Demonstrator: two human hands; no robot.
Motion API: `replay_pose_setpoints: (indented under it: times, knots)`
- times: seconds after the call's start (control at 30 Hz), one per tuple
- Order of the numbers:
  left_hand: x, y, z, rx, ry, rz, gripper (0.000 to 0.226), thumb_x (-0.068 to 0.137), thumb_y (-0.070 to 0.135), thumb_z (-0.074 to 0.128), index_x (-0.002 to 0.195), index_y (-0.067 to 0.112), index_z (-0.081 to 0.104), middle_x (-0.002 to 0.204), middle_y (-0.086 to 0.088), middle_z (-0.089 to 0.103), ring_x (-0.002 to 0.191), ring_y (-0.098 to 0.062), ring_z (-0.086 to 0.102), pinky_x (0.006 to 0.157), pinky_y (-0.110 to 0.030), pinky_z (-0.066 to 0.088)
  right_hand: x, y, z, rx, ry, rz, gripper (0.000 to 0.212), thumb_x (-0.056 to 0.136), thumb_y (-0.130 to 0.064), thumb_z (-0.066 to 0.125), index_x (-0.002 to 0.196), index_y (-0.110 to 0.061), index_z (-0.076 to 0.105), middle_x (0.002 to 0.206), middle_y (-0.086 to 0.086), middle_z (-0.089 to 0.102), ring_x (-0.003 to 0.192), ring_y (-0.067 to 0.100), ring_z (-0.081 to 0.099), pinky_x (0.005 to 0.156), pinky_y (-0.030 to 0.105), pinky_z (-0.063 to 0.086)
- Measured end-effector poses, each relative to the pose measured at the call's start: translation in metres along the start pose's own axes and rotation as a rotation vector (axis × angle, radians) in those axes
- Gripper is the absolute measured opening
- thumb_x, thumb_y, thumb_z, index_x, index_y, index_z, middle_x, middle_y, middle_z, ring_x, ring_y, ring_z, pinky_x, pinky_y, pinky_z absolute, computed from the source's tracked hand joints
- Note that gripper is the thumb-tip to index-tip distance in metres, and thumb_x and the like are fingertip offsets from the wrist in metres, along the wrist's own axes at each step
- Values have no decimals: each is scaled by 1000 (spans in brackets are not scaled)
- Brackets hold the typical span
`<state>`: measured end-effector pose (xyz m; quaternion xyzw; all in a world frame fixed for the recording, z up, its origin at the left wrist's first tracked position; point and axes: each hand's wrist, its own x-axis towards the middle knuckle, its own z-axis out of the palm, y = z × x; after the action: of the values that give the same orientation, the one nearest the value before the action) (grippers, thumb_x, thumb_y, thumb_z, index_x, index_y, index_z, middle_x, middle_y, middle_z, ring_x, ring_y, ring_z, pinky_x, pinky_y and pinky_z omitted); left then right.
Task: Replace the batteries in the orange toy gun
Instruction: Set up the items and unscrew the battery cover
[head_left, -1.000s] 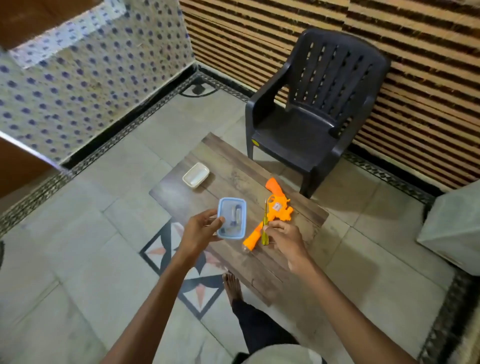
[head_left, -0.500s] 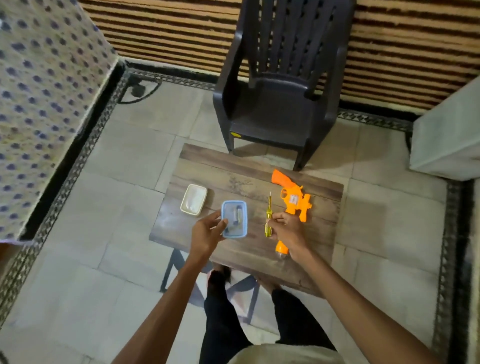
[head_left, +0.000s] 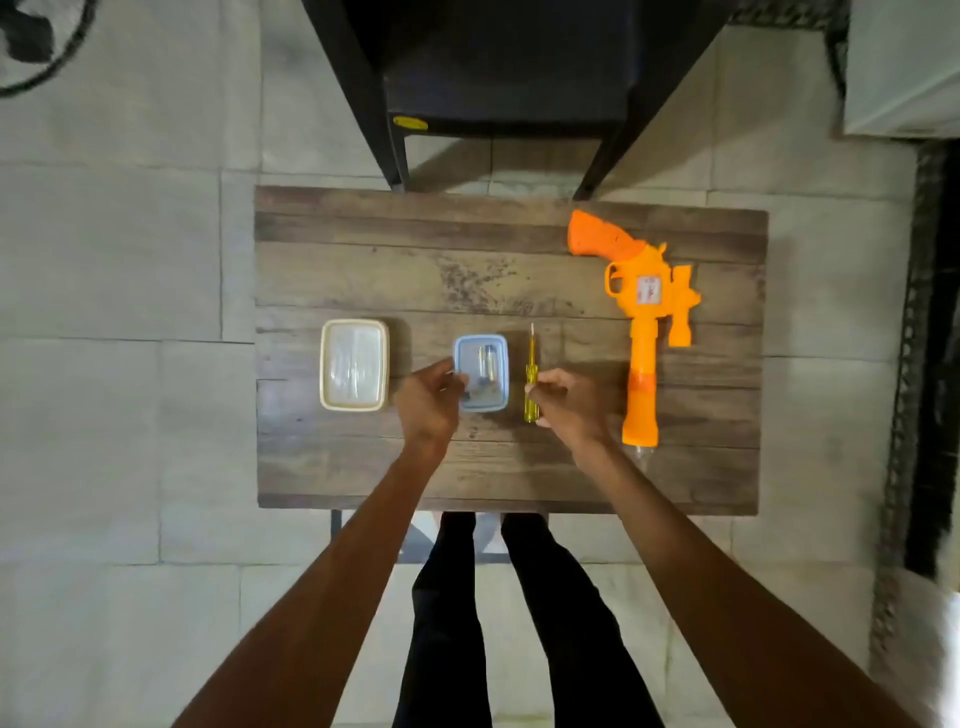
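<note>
On the dark wooden table (head_left: 363, 260), a cream rectangular plastic box (head_left: 354, 372) with a clear lid sits at 9 o'clock. Just right of it the left hand (head_left: 428, 397) grips the near-left rim of a small blue plastic tub (head_left: 481, 372), fingers curled over the edge. Two batteries (head_left: 485, 361) lie inside. At 3 o'clock from the tub, the right hand (head_left: 569, 402) pinches the handle of a yellow-handled screwdriver (head_left: 531, 379), whose tip points to 12.

The orange plastic toy gun (head_left: 644, 312) lies flat at the table's 2 to 4 o'clock, free of both hands. Its grip is toward 12 and its muzzle toward 6, just beside the right wrist. It looks like hollow moulded plastic: light, stiff, smooth enough to slide on the wood, with thin parts that could crack under a hard squeeze. The long barrel or the grip is the likely hold, with the body pinned flat while the screwdriver works. The battery cover cannot be made out.

Compared with half a second ago, the view has swung to look straight down. Only the seat of the black plastic chair (head_left: 498, 67) at 12 shows now. Both hands hold the same things. The gun's barrel, then partly under the right hand, now shows clear of it.
</note>
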<state>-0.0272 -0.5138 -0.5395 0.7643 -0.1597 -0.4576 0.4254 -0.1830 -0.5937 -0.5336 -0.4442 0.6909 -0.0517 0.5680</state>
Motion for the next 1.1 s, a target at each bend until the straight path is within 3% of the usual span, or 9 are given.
replay_pose_setpoints:
  times: [0.13,0.27,0.4,0.5,0.67,0.8,0.97,1.1]
  knots:
    - [16,-17,10,10,9,-112,19,86,14,69,90,31,78,80,9,70,81,-17,62,81,-42,55,31,18,14,-45,15,-11,11,86,-12,72,92,-18,65,73,-9,62,76,14,62,80,53,58]
    - [25,-23,12,23,49,-27,33,83,12,72,85,45,76,79,14,73,78,-12,65,77,-49,58,52,29,17,-95,12,-7,13,84,-19,74,96,-18,69,76,-9,64,82,19,68,80,51,59]
    - [29,-22,15,90,96,-14,26,85,5,72,99,27,75,81,4,72,66,2,62,71,-36,58,57,32,19,-96,12,-6,14,83,-22,75,93,-23,66,77,-13,63,88,21,70,81,50,59]
    - [31,-20,17,77,87,-40,20,86,5,72,96,23,74,80,3,71,64,-1,62,67,-34,57,55,33,19,-103,22,-2,13,83,-21,76,86,-26,64,75,-13,63,86,20,70,79,49,60]
    - [31,-18,17,165,100,-24,15,88,5,69,97,14,76,76,6,67,54,12,55,57,-14,46,61,42,21,-146,49,-36,17,78,-28,77,76,-34,60,72,-9,65,79,21,71,71,50,61]
    - [33,-17,13,203,122,-28,16,88,6,68,103,6,76,86,-1,71,68,-1,62,60,-14,49,60,38,28,-198,60,-87,16,80,-26,78,80,-30,62,77,-4,68,76,20,70,70,46,61]
    - [29,-16,5,365,192,33,15,91,3,62,100,-2,72,84,-1,63,75,-14,59,65,-21,46,54,31,44,-233,27,-119,17,83,-24,77,97,-17,70,87,-1,72,77,16,70,71,40,61]
    - [27,-15,1,440,235,-19,19,94,3,58,108,-2,70,95,-9,68,84,-17,60,73,-26,46,48,26,55,-255,42,-143,21,85,-21,76,103,-12,70,88,-2,70,79,12,67,74,29,59]
